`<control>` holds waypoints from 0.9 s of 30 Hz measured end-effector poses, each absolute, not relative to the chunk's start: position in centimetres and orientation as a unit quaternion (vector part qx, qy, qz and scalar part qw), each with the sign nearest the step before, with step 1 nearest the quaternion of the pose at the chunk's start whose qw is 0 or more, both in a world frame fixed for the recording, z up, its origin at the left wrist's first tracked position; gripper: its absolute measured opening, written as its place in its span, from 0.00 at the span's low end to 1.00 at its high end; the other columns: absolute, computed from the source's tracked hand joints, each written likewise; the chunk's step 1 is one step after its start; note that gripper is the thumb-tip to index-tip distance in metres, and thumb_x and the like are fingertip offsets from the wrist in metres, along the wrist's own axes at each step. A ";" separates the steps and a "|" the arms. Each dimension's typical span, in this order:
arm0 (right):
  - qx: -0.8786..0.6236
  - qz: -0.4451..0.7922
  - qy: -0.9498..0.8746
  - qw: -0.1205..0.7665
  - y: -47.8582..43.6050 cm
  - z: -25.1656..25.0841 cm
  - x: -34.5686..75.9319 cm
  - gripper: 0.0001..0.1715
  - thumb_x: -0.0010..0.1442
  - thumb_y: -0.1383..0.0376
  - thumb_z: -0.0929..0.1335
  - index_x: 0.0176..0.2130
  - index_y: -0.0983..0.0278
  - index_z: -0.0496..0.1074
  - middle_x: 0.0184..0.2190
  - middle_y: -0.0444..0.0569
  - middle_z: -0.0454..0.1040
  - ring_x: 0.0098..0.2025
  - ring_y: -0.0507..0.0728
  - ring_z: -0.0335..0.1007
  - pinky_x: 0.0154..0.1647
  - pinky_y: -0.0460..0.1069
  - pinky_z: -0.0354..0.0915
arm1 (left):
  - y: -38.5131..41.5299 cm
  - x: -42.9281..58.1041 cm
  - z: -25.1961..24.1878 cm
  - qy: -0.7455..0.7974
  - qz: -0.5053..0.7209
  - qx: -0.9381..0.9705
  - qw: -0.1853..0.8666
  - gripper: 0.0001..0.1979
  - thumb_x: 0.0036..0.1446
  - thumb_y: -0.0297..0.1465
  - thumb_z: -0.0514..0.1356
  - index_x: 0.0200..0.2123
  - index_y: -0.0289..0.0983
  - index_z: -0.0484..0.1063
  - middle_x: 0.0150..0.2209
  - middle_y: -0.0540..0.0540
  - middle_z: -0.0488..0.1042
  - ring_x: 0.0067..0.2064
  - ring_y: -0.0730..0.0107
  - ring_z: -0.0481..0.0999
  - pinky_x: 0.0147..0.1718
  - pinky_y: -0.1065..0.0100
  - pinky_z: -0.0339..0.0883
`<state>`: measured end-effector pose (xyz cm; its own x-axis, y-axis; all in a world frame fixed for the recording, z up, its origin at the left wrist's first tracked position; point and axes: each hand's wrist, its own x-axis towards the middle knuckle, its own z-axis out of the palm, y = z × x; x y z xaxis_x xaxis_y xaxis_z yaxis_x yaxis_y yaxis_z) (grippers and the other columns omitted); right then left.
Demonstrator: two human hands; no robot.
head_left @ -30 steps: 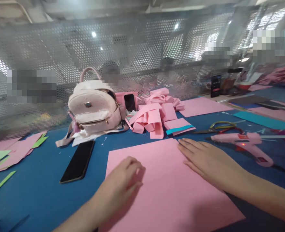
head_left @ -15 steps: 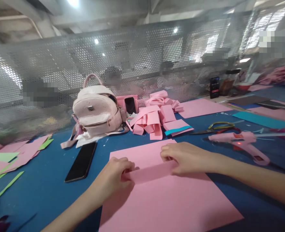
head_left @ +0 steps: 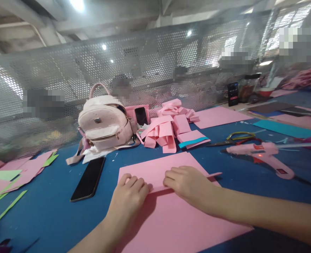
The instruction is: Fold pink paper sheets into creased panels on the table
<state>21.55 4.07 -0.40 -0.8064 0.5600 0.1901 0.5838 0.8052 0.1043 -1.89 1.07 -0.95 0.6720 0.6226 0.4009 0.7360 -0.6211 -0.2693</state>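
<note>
A large pink paper sheet (head_left: 182, 221) lies on the blue table in front of me. Across it runs a narrow pink paper strip (head_left: 215, 174), its right end sticking out beyond my right wrist. My left hand (head_left: 132, 195) is closed on the strip's left part, fingers curled over it. A short gap away, my right hand (head_left: 184, 182) grips the strip with its fingers bent and knuckles up. Both thumbs are mostly hidden beneath the hands. Whether the strip is separate from the sheet or a raised fold of it is hard to see.
A black phone (head_left: 89, 179) lies left of the sheet. Behind stand a pale backpack (head_left: 105, 123) and a heap of folded pink paper (head_left: 162, 130). Scissors (head_left: 232, 139) and a pink glue gun (head_left: 263, 154) with a cord lie right. Green and pink scraps (head_left: 31, 168) are at left.
Both hands have rolled over the strip, and its broad face has turned to a thin edge. My right hand has shifted left and closer to me; the strip's right end now shows.
</note>
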 end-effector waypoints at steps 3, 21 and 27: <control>-0.280 -0.163 -0.944 0.068 3.2 -1.5 21.0 0.16 0.57 0.81 0.63 0.37 0.65 0.74 0.33 0.50 0.77 0.34 0.60 0.72 0.31 0.52 0.63 | 0.1 -1.6 -1.1 -0.375 -0.090 -0.887 0.253 0.15 0.61 0.17 0.53 0.40 0.36 0.76 0.31 0.47 0.76 0.33 0.61 0.76 0.41 0.56 0.67; -0.354 0.208 -0.910 0.053 -0.2 -1.0 26.8 0.52 0.62 0.43 0.66 0.71 0.65 0.44 0.72 0.59 0.42 0.72 0.69 0.40 0.70 0.67 0.49 | -5.0 -3.5 -3.2 -0.435 -0.074 -0.893 0.093 0.45 0.67 0.51 0.50 0.72 0.34 0.28 0.70 0.32 0.47 0.71 0.47 0.50 0.61 0.49 0.62; -0.412 0.126 -0.900 0.066 -1.0 -2.4 30.9 0.50 0.63 0.41 0.63 0.71 0.62 0.44 0.72 0.57 0.45 0.71 0.70 0.42 0.68 0.68 0.51 | -6.4 -5.6 -3.3 -0.479 -0.039 -0.869 0.115 0.45 0.68 0.50 0.49 0.72 0.34 0.25 0.70 0.33 0.48 0.70 0.50 0.54 0.61 0.51 0.62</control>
<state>30.88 -0.97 -2.40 -0.6518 0.7582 0.0154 0.7247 0.6288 -0.2819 -5.65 -6.36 -3.27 0.5374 0.8242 0.1786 0.8423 -0.5139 -0.1627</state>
